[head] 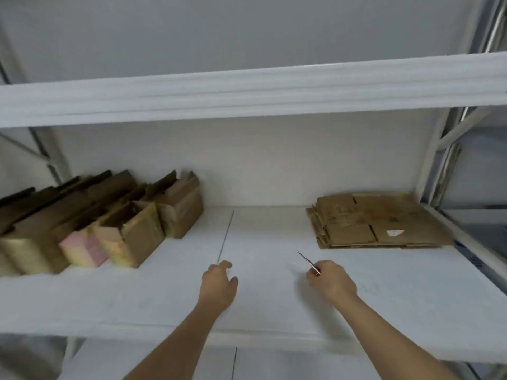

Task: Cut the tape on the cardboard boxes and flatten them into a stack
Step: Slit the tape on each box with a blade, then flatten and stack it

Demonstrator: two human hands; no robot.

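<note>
Several taped cardboard boxes [131,215] stand in rows on the left of the white shelf [274,297], some with open flaps. A stack of flattened boxes [378,220] lies at the right back of the shelf. My right hand [332,281] grips a thin metal blade [307,261] whose tip points up and left, over the shelf's middle. My left hand [219,283] hovers over the shelf with relaxed fingers and holds nothing. Both hands are apart from the boxes and the stack.
An upper shelf beam [247,94] crosses overhead. Metal uprights [450,160] stand at the right, with more flat cardboard wedged behind them. A seam [226,234] runs across the shelf boards. A lower shelf shows beneath.
</note>
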